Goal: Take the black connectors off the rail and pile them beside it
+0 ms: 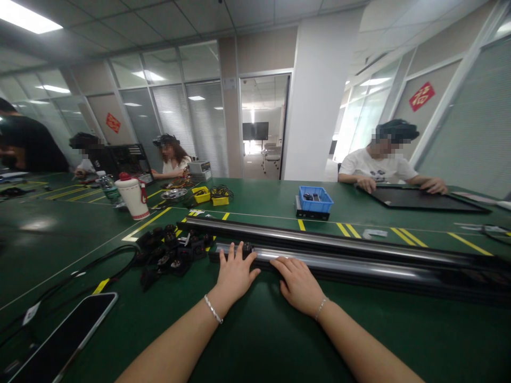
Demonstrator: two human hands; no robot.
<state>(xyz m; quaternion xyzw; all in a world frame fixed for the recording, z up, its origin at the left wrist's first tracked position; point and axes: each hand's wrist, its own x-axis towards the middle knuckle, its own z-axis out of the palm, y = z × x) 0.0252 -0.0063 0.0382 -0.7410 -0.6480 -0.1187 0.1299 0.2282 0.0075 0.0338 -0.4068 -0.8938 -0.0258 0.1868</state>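
Observation:
A long black rail (343, 264) with a shiny top lies nearest me on the green table. My left hand (235, 271) rests over its left end, fingers spread. Beside that hand's index finger, a small dark part (247, 247) sits on the rail. My right hand (297, 279) lies a little farther along, its fingers stretched out together over the rail's front edge and the thumb apart. Behind runs a second long black rail (319, 240), roughly parallel. Several black parts (171, 252) with metal bits are heaped to the left of the rails.
A phone (67, 340) and black cables (107, 260) lie at left. Beyond them stand a white cup (133, 199) and a plastic bottle (109, 189). Yellow trays (200, 194) and a blue basket (316, 199) are farther back. Across the table, a person (383, 165) handles a dark panel (423, 198).

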